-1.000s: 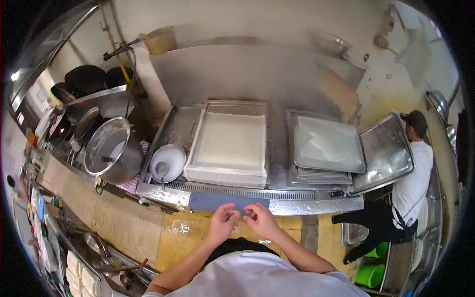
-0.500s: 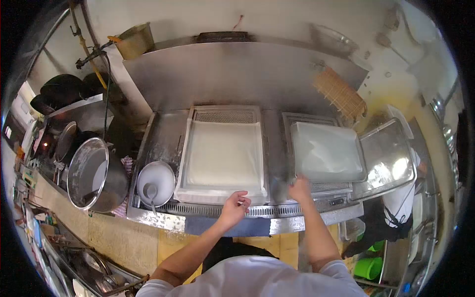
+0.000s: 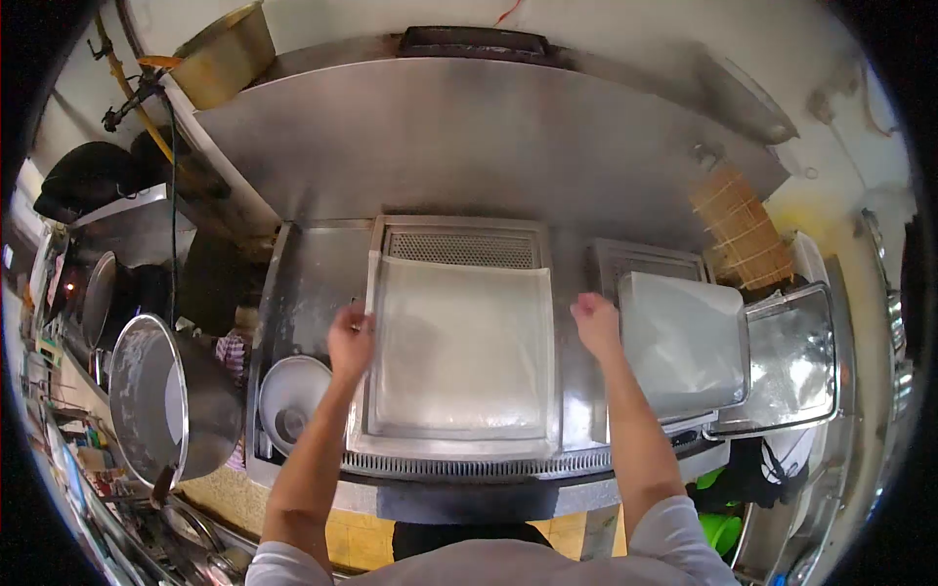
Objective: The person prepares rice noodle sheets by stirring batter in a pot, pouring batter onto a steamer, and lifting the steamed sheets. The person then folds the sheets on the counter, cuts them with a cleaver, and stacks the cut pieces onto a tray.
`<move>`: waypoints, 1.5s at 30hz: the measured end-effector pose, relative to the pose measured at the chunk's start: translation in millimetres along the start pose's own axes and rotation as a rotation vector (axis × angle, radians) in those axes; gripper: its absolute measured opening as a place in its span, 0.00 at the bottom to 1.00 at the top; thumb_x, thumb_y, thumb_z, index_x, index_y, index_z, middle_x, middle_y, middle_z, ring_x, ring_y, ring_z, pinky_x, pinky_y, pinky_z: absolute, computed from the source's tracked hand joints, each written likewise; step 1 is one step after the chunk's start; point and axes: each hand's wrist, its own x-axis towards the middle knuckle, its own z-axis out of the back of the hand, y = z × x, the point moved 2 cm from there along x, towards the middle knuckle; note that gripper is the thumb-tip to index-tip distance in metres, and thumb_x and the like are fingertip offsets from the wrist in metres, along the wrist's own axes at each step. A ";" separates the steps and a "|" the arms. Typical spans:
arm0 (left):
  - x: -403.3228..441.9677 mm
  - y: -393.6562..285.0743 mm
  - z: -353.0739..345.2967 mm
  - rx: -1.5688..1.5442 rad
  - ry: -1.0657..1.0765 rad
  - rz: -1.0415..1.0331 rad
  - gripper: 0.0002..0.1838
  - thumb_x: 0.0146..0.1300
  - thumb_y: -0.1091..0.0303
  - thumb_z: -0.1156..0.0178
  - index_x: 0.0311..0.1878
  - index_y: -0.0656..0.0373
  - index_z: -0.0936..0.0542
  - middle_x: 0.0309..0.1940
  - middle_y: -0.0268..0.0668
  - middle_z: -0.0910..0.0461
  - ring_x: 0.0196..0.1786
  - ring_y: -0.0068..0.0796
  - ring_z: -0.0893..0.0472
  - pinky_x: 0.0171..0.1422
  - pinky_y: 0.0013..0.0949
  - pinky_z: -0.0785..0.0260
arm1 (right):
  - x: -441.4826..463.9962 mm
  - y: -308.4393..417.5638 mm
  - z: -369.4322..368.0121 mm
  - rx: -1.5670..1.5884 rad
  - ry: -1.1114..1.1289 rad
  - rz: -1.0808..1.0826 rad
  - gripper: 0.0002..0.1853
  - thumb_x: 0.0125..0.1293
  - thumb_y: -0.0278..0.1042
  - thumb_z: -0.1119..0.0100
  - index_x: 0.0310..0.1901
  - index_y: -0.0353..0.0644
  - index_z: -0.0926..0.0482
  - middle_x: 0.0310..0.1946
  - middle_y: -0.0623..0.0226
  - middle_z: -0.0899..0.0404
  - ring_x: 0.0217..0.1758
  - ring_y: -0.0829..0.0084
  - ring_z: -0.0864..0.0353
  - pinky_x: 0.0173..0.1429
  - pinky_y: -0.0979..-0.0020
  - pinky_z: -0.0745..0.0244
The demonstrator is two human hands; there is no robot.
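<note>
No readable text, label, brand, number or sign shows on anything in view.

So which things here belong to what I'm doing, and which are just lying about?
Likely in use:
- pale sheet between left hand and right hand
- perforated panel partly under it
- perhaps the right-hand tray

Apparently lying about:
- big pot
- white bowl
- woven mat
</note>
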 end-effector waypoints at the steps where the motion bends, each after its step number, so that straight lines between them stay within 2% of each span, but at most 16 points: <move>1: 20.4 4.1 5.7 0.094 -0.035 0.019 0.15 0.66 0.67 0.33 0.52 0.64 0.17 0.39 0.44 0.13 0.39 0.33 0.14 0.46 0.36 0.24 | 16.5 -0.5 -12.3 0.021 -0.013 0.008 0.18 0.65 0.41 0.32 0.51 0.37 0.14 0.41 0.50 0.12 0.48 0.52 0.13 0.52 0.56 0.20; 2: 38.2 7.4 7.6 0.189 -0.070 0.037 0.15 0.66 0.66 0.33 0.52 0.65 0.16 0.40 0.45 0.12 0.40 0.36 0.13 0.47 0.38 0.24 | 31.3 -0.8 -24.7 0.043 -0.026 0.016 0.19 0.65 0.41 0.32 0.51 0.37 0.14 0.41 0.50 0.12 0.47 0.52 0.13 0.52 0.56 0.20; 6: 92.5 23.7 7.3 0.174 -0.129 -0.006 0.15 0.67 0.64 0.35 0.52 0.63 0.15 0.41 0.46 0.12 0.45 0.45 0.13 0.53 0.42 0.23 | 71.5 4.5 -61.5 0.041 -0.015 0.070 0.19 0.65 0.41 0.31 0.52 0.37 0.14 0.39 0.51 0.13 0.44 0.53 0.13 0.51 0.57 0.20; 11: 138.6 33.0 -22.1 0.338 -0.050 -0.178 0.17 0.67 0.60 0.36 0.54 0.57 0.14 0.44 0.47 0.14 0.50 0.52 0.16 0.57 0.46 0.24 | 83.9 4.4 -79.5 -0.070 -0.070 0.201 0.10 0.62 0.34 0.32 0.41 0.37 0.13 0.36 0.52 0.14 0.40 0.54 0.14 0.48 0.59 0.20; 14: 150.1 23.1 -43.3 0.319 0.001 -0.089 0.15 0.65 0.61 0.35 0.51 0.55 0.13 0.48 0.47 0.16 0.51 0.52 0.17 0.57 0.48 0.24 | 86.9 2.8 -79.8 -0.071 -0.048 0.135 0.08 0.62 0.32 0.34 0.37 0.38 0.13 0.36 0.52 0.14 0.39 0.54 0.14 0.47 0.58 0.20; 17: 156.6 27.0 -56.2 0.406 -0.003 -0.161 0.10 0.63 0.66 0.34 0.46 0.57 0.13 0.50 0.46 0.18 0.49 0.52 0.16 0.56 0.49 0.24 | 85.8 -0.3 -81.4 -0.042 -0.031 0.077 0.07 0.63 0.32 0.35 0.36 0.38 0.14 0.35 0.52 0.15 0.39 0.53 0.14 0.47 0.57 0.20; 20: 149.2 13.0 -53.2 0.337 -0.052 -0.151 0.05 0.62 0.72 0.35 0.40 0.58 0.14 0.46 0.45 0.18 0.50 0.51 0.18 0.55 0.47 0.24 | 81.6 -0.5 -76.6 -0.071 -0.048 0.097 0.06 0.65 0.31 0.37 0.38 0.38 0.16 0.36 0.51 0.15 0.41 0.52 0.15 0.48 0.56 0.21; 22: 141.2 15.0 -42.9 0.243 -0.124 -0.235 0.04 0.61 0.75 0.34 0.39 0.59 0.16 0.45 0.44 0.20 0.50 0.48 0.18 0.52 0.45 0.23 | 69.8 -0.8 -71.8 -0.106 -0.120 0.155 0.06 0.66 0.31 0.39 0.40 0.38 0.18 0.38 0.49 0.16 0.43 0.50 0.15 0.48 0.55 0.22; 24: 127.7 10.2 -26.5 0.081 -0.190 -0.286 0.04 0.60 0.79 0.34 0.38 0.60 0.17 0.45 0.42 0.22 0.50 0.44 0.20 0.49 0.43 0.24 | 51.7 5.9 -54.6 -0.137 -0.141 0.092 0.06 0.68 0.29 0.39 0.42 0.38 0.19 0.37 0.54 0.17 0.42 0.54 0.17 0.48 0.58 0.24; 26: 99.0 -8.5 0.2 -0.154 -0.246 -0.306 0.07 0.60 0.82 0.35 0.39 0.60 0.19 0.45 0.41 0.24 0.50 0.40 0.21 0.46 0.40 0.25 | 23.7 25.4 -27.7 -0.093 -0.177 0.107 0.05 0.68 0.27 0.40 0.43 0.38 0.21 0.36 0.56 0.19 0.42 0.56 0.19 0.48 0.61 0.26; 28: 58.4 -34.6 38.9 -0.082 -0.304 -0.330 0.07 0.61 0.83 0.35 0.40 0.61 0.20 0.48 0.40 0.25 0.49 0.37 0.22 0.45 0.37 0.26 | -12.1 50.2 5.8 0.025 -0.226 0.206 0.03 0.68 0.25 0.41 0.42 0.37 0.22 0.36 0.57 0.23 0.42 0.56 0.22 0.50 0.62 0.27; 30: 14.4 -49.7 73.6 -0.033 -0.394 -0.361 0.07 0.62 0.82 0.34 0.41 0.62 0.21 0.49 0.41 0.25 0.48 0.35 0.22 0.46 0.35 0.27 | -53.9 94.4 47.3 0.140 -0.221 0.274 0.03 0.66 0.24 0.43 0.41 0.39 0.23 0.39 0.55 0.23 0.45 0.51 0.24 0.53 0.58 0.28; 35: -104.9 -82.8 154.2 -0.055 -0.649 -0.344 0.05 0.65 0.78 0.34 0.39 0.61 0.21 0.52 0.43 0.24 0.48 0.31 0.22 0.49 0.31 0.28 | -144.8 170.8 129.3 0.001 -0.306 0.492 0.03 0.66 0.22 0.43 0.38 0.40 0.26 0.41 0.60 0.26 0.50 0.56 0.28 0.57 0.58 0.33; 40: -243.1 -118.3 224.2 -0.057 -0.899 -0.271 0.03 0.68 0.78 0.35 0.39 0.61 0.21 0.53 0.39 0.25 0.45 0.23 0.24 0.49 0.26 0.29 | -201.8 204.7 174.4 0.201 -0.272 0.787 0.03 0.67 0.24 0.41 0.37 0.41 0.25 0.40 0.59 0.28 0.49 0.56 0.29 0.58 0.57 0.34; 44: -349.0 -120.2 274.9 -0.139 -1.004 -0.234 0.03 0.70 0.77 0.36 0.41 0.61 0.21 0.47 0.33 0.22 0.43 0.18 0.25 0.50 0.24 0.30 | -239.1 242.7 193.9 0.287 -0.211 0.995 0.03 0.69 0.25 0.41 0.37 0.40 0.25 0.41 0.59 0.27 0.49 0.56 0.28 0.57 0.57 0.33; 45: -374.2 -121.7 284.6 -0.179 -1.069 -0.203 0.03 0.71 0.77 0.36 0.41 0.61 0.21 0.41 0.29 0.22 0.41 0.17 0.27 0.47 0.23 0.32 | -248.5 253.6 198.4 0.282 -0.201 1.055 0.03 0.69 0.25 0.41 0.37 0.40 0.25 0.41 0.59 0.26 0.49 0.56 0.28 0.57 0.57 0.33</move>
